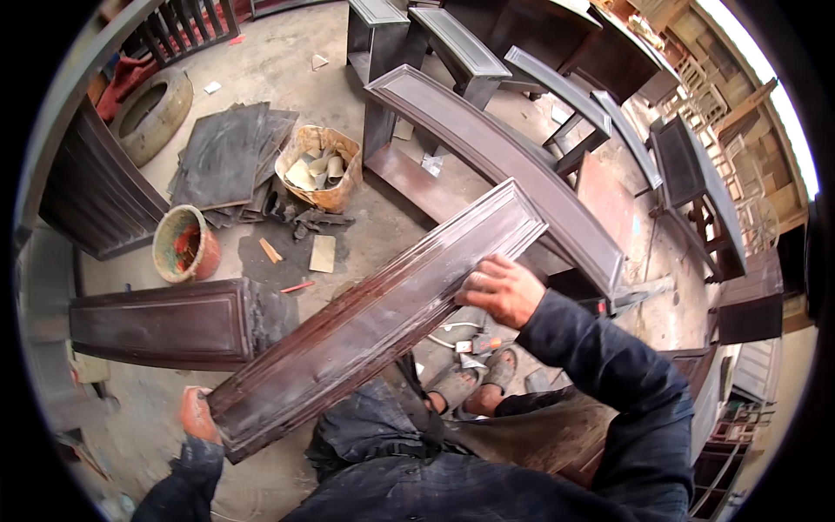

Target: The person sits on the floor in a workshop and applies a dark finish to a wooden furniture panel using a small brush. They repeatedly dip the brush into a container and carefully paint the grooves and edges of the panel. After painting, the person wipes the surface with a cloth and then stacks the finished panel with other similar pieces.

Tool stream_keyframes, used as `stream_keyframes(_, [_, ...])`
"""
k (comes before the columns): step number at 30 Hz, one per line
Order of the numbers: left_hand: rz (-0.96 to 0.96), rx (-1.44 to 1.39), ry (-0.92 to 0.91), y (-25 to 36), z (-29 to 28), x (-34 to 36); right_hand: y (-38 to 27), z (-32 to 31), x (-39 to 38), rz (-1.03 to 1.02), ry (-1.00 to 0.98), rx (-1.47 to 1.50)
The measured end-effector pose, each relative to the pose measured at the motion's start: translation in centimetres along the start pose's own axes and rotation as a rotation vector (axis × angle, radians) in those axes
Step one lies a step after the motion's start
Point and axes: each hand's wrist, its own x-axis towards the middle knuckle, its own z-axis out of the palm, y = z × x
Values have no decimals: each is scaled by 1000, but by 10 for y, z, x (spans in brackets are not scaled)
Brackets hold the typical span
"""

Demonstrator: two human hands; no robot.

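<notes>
A long dark-brown wooden panel (348,335) with stepped moulded edges slants across my lap, from near left to far right. Whitish dust or haze covers its far right end. My left hand (200,416) grips the panel's near left end, thumb side showing along the edge. Toward the other end, my right hand (503,291) presses on the panel's face with curled, closed fingers. Whatever lies under those fingertips, if anything, is hidden. A similar dark panel piece (165,324) lies at the left, partly behind the one I hold.
A bucket of scraps (320,170), a reddish-stained bucket (185,244) and stacked dark sheets (228,157) stand ahead left, near a tyre (153,117). Long dark wooden furniture pieces (504,174) fill the far right. A white cable with a plug block (478,345) lies by my feet.
</notes>
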Motion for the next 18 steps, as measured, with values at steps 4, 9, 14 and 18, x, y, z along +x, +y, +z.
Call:
stream_keyframes(4, [-24, 24, 11, 5, 1, -2, 50, -32, -31, 135, -61, -48])
stream_keyframes(9, [-43, 62, -29, 17, -5, 4, -19, 9, 14, 43, 72, 162])
stream_keyframes(14, [-15, 92, -40, 7, -3, 4, -120, 30, 78, -67, 239, 254])
stream_keyframes(18, [-96, 30, -38, 4, -1, 2, -14, 8, 5, 33, 166, 67])
